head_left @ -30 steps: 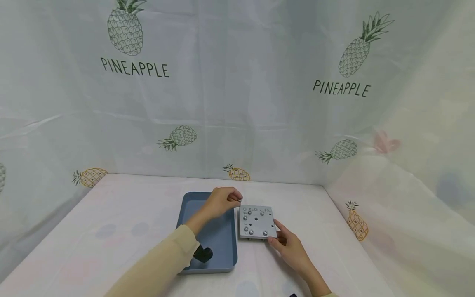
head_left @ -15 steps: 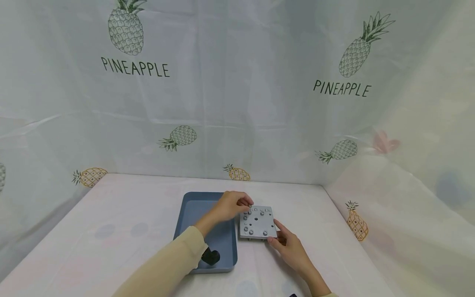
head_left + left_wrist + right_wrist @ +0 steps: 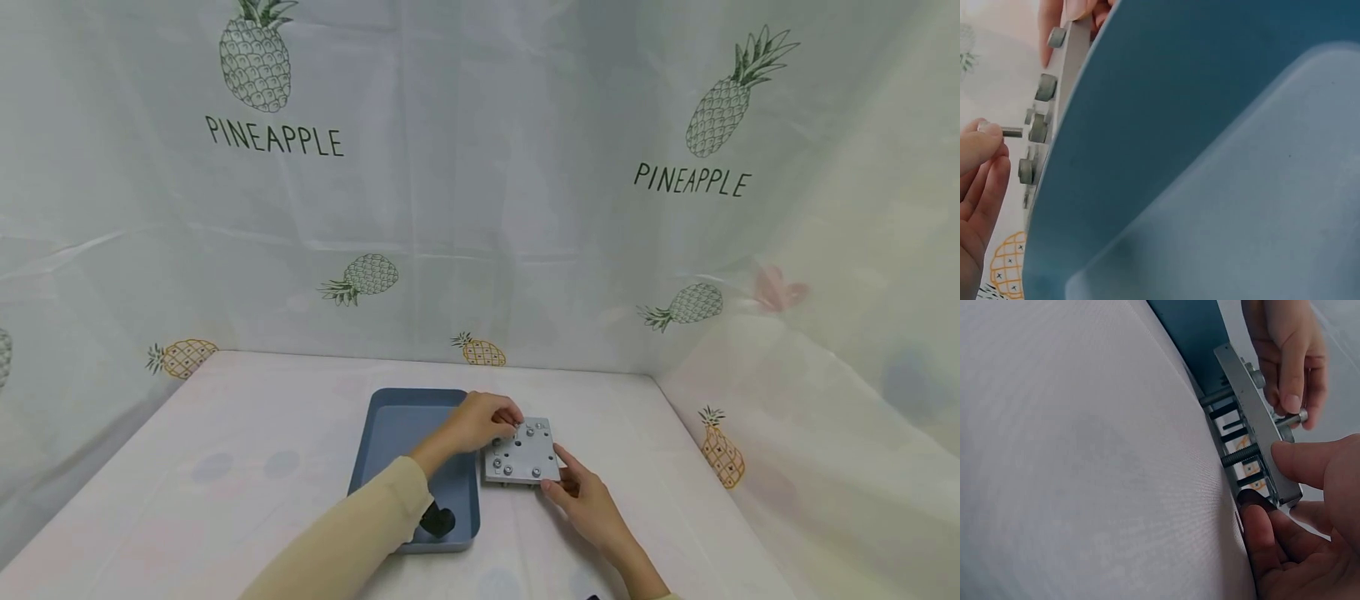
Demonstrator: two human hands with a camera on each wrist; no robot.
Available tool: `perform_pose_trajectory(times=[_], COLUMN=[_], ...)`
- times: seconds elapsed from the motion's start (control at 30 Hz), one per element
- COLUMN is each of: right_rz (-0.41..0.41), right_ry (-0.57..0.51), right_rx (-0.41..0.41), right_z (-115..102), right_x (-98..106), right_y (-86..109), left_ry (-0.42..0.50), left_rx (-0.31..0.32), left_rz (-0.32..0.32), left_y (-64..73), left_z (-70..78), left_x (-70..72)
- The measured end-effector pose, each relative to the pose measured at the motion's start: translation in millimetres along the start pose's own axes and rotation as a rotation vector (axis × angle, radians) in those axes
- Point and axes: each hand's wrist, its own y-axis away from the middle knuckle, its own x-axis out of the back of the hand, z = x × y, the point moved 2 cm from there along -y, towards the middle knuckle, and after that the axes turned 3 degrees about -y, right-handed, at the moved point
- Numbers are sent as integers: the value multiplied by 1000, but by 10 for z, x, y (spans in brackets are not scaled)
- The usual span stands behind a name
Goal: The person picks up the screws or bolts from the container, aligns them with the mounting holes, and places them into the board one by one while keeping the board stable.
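A square metal plate (image 3: 531, 457) with several socket-head screws set in it stands to the right of the tray. Over its far left part, my left hand (image 3: 480, 421) pinches a screw (image 3: 1012, 132) between thumb and fingertips, with its shank pointing at the plate. In the right wrist view that screw's head (image 3: 1302, 415) shows just above the plate's top face. My right hand (image 3: 588, 504) grips the plate's near right corner, thumb on the near edge. Beneath the plate, threaded shanks (image 3: 1241, 454) reach down to the table.
A blue-grey tray (image 3: 397, 396) lies directly left of the plate, and my left forearm crosses it. A black heart-shaped piece (image 3: 438, 522) shows by the left sleeve. Pineapple-print sheeting (image 3: 480, 208) hangs behind the cloth-covered table (image 3: 247, 500).
My left hand has moved right and slightly nearer with the pinched screw, from the plate's far left corner to over its far row of holes. The right hand and plate stay put.
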Motion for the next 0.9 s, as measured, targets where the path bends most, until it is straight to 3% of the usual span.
perform_pose_trajectory(times=[0.9], right_rz=[-2], right_ry=[-10], right_rx=[-7], right_z=[-22], right_x=[1], right_y=[18], left_ry=[-42], left_rx=[-24], left_rz=[-10], left_y=[-14], left_z=[11], left_x=[-133])
